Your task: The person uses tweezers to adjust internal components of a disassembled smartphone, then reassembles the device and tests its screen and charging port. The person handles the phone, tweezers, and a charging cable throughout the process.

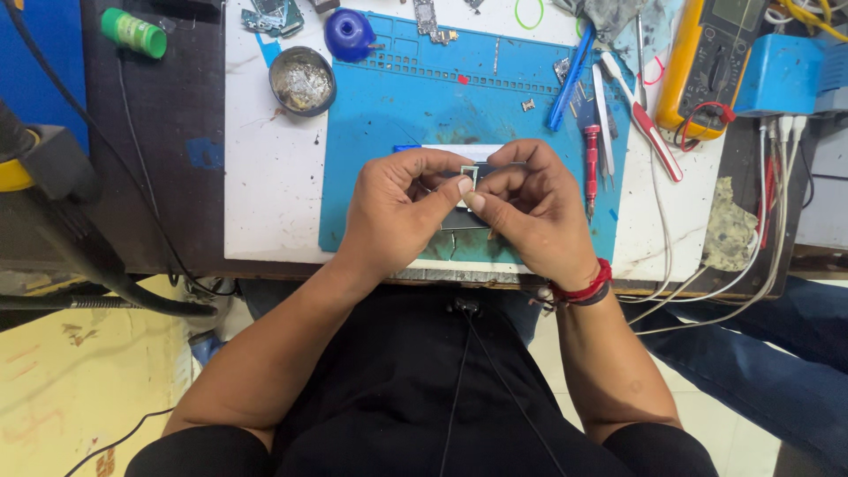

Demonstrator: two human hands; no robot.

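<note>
Your left hand [397, 212] and right hand [530, 212] meet at the centre of the frame, above the blue work mat [380, 124] on the counter [265, 177]. Both hands pinch a small square component [468, 175] between thumbs and forefingers, fingertips touching. A flat grey device [464, 221] lies on the mat beneath them, mostly hidden. A round metal tin [302, 81] sits upper left of the mat. A yellow multimeter [707, 62] rests at the upper right, with a red screwdriver [591, 168] just right of your hands.
</note>
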